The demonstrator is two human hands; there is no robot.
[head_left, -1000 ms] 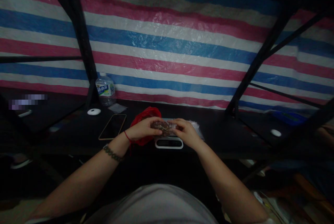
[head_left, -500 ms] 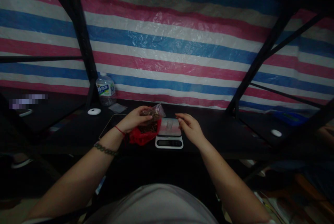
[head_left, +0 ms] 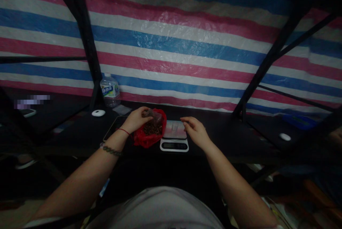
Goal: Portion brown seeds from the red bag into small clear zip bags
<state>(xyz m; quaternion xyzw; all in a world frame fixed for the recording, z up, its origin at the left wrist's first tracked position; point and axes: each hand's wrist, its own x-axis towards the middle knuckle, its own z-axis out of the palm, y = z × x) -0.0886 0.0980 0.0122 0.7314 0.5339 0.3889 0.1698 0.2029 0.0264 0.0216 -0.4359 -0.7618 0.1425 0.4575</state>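
My left hand (head_left: 136, 119) is closed on a small clear bag of dark brown bits (head_left: 154, 115), held over an open red plastic bag (head_left: 149, 137) that has the same brown bits inside. A white digital scale (head_left: 174, 138) stands just right of the red bag, its platform bare. My right hand (head_left: 194, 130) hovers beside the scale's right edge with fingers loosely curled and nothing visible in them.
A phone (head_left: 112, 131) lies flat left of the red bag, partly under my left wrist. A water bottle (head_left: 110, 90) and a white round puck (head_left: 98, 113) stand further left on the black table. Black frame struts cross a striped tarp behind. Another white puck (head_left: 284, 136) lies right.
Both hands held the small bag over the scale a second ago. My left hand then carried it left and lowered it onto the red bag. My right hand let go and stayed by the scale.
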